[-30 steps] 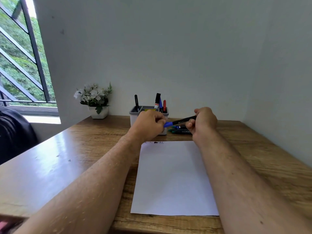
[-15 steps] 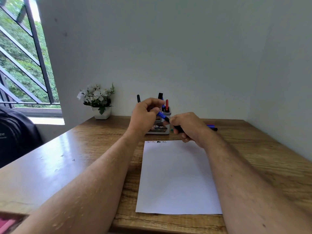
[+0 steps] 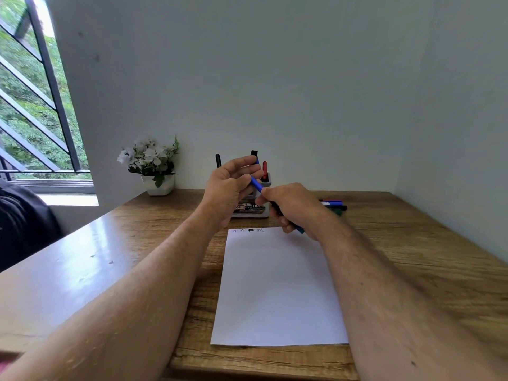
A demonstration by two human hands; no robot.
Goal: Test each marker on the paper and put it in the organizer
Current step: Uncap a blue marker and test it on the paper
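A blue marker (image 3: 256, 184) slants between both hands above the far edge of the white paper (image 3: 277, 284). My left hand (image 3: 231, 185) pinches its blue cap end in front of the grey organizer (image 3: 251, 213). My right hand (image 3: 295, 207) grips the dark barrel, and the blue tail end sticks out below the fist. Whether the cap has come off I cannot tell. The organizer holds two black markers (image 3: 218, 160) and a red marker (image 3: 264, 169). A few small ink marks (image 3: 248, 230) sit at the paper's top edge.
Several loose markers (image 3: 334, 206) lie on the wooden table (image 3: 412, 257) right of the organizer. A white pot of flowers (image 3: 158, 171) stands at the back left by the window. A dark bag (image 3: 22, 221) sits off the table's left side. Walls close the back and right.
The marker went from nearly level to steeply slanted. My left hand rose in front of the organizer and my right hand dropped toward the paper's top edge.
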